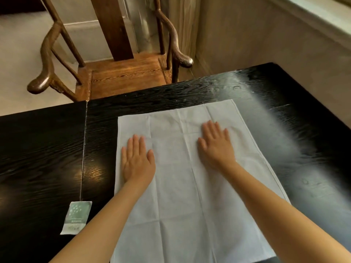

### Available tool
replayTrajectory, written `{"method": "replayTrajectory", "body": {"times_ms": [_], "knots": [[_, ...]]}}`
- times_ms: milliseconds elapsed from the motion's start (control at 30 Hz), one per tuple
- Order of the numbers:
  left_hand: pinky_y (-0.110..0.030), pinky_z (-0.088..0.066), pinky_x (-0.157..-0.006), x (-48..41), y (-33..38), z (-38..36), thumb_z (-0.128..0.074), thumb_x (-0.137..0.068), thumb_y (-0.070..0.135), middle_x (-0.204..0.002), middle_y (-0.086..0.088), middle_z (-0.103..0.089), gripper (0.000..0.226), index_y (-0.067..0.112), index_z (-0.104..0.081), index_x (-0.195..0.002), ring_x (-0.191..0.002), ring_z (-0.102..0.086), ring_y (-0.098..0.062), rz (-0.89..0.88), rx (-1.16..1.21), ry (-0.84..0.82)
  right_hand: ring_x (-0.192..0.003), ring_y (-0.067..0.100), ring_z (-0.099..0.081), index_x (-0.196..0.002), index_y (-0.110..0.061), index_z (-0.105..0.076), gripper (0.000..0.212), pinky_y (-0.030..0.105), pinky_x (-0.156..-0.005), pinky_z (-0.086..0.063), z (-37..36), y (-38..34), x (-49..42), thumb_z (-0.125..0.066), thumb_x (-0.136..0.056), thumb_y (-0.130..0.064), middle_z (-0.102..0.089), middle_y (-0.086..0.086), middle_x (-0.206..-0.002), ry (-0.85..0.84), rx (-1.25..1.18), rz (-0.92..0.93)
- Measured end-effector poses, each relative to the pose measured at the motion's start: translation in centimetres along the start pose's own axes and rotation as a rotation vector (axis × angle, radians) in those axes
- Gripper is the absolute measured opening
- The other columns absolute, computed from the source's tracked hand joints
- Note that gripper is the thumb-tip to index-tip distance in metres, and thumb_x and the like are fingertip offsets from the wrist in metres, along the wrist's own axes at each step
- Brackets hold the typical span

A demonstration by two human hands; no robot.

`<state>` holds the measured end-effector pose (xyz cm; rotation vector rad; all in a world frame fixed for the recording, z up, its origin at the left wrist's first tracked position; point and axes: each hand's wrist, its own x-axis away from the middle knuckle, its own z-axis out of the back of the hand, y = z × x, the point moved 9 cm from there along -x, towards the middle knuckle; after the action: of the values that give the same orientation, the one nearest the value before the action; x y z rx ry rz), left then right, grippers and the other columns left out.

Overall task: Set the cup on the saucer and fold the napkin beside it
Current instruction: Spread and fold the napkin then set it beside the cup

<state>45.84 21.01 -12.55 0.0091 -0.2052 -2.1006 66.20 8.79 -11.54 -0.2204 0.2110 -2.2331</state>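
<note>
A white cloth napkin (180, 205) lies spread flat and unfolded on the dark wooden table (47, 149), with faint crease lines across it. My left hand (136, 160) rests palm down on its left part, fingers stretched out. My right hand (216, 147) lies flat on its upper right part, fingers slightly apart. Neither hand grips anything. No cup or saucer is in view.
A small green and white packet (76, 217) lies on the table to the left of the napkin. A wooden armchair (121, 73) stands beyond the table's far edge. A pale wall and a ledge (313, 19) run along the right.
</note>
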Motion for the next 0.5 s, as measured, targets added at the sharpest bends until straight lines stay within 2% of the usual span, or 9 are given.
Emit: {"method": "replayTrajectory", "body": {"times_ms": [67,133,233,500], "knots": [[-0.035,0.009,-0.117,-1.7,2.6,-0.2,-0.008,-0.096,0.036,-0.16,-0.001,0.002,0.058,0.016,-0.001,-0.15,-0.147,0.005,-0.014,-0.094,0.012,0.011,-0.148,0.019,-0.003,-0.149,-0.025,-0.014,0.067,0.042,-0.118,0.001,-1.6,-5.6,-0.3,-0.005,-0.087,-0.049,-0.008,-0.001,-0.16,-0.042,0.0,0.203],[-0.035,0.007,-0.118,-3.5,4.0,-0.4,-0.012,-0.097,0.035,-0.16,0.002,0.0,0.056,0.018,-0.005,-0.15,-0.147,0.003,-0.012,-0.157,-0.007,0.001,-0.148,0.017,-0.003,-0.148,-0.029,-0.014,0.055,0.042,-0.118,0.0,-2.5,-8.4,-1.1,-0.018,-0.095,-0.044,-0.008,-0.004,-0.16,-0.049,0.014,0.283],[-0.036,0.003,-0.119,-6.2,2.8,-0.2,-0.02,-0.098,0.037,-0.16,0.004,-0.002,0.056,0.02,-0.008,-0.151,-0.147,0.001,-0.012,-0.154,-0.01,-0.003,-0.148,0.016,-0.005,-0.148,-0.032,-0.016,0.054,0.042,-0.119,-0.001,-1.9,-7.1,-3.2,-0.026,-0.096,-0.045,-0.012,-0.007,-0.159,-0.012,0.027,0.234],[-0.037,0.003,-0.12,-10.6,-1.7,0.6,-0.014,-0.099,0.041,-0.16,0.002,-0.001,0.057,0.018,-0.006,-0.151,-0.147,0.002,-0.015,-0.097,-0.017,-0.018,-0.148,0.019,-0.004,-0.148,-0.031,-0.013,0.055,0.043,-0.12,-0.003,0.6,1.8,-7.9,-0.022,-0.096,-0.049,-0.008,-0.005,-0.16,-0.004,0.067,0.063]]}}
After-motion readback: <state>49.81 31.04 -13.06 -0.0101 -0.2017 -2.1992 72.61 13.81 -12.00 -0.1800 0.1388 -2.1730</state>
